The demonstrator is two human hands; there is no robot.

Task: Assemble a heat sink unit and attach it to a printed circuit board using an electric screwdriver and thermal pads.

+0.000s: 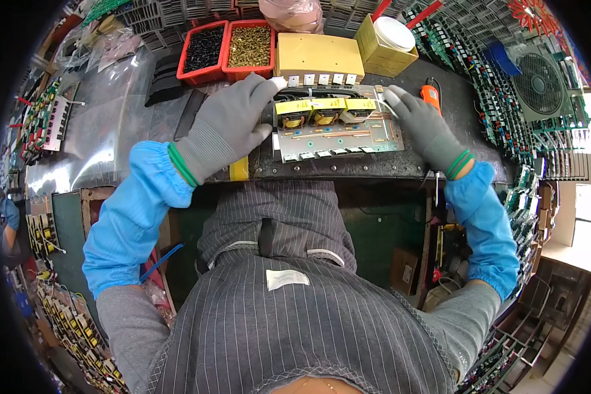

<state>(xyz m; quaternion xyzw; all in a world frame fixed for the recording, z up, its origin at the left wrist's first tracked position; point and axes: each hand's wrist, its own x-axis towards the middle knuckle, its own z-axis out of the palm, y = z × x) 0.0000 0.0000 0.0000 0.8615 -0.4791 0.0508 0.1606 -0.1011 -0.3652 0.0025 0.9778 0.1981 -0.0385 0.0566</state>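
Note:
A circuit board lies near the front edge of the dark bench, with three yellow-topped transformers in a row on it. Small metal-tabbed parts line its near and far edges. My left hand, in a grey glove, grips the board's left end, fingers at the far corner and thumb lower by the side edge. At the right end, my right hand, gloved alike, holds the far corner with bent fingers; its thumb is partly hidden. Pale wires run across the board beside the right fingertips.
Behind the board stand a red bin of black parts, a red bin of brass-coloured parts, a yellow block and a box with a white tub. An orange-handled tool is beside my right hand. Racked boards crowd the right.

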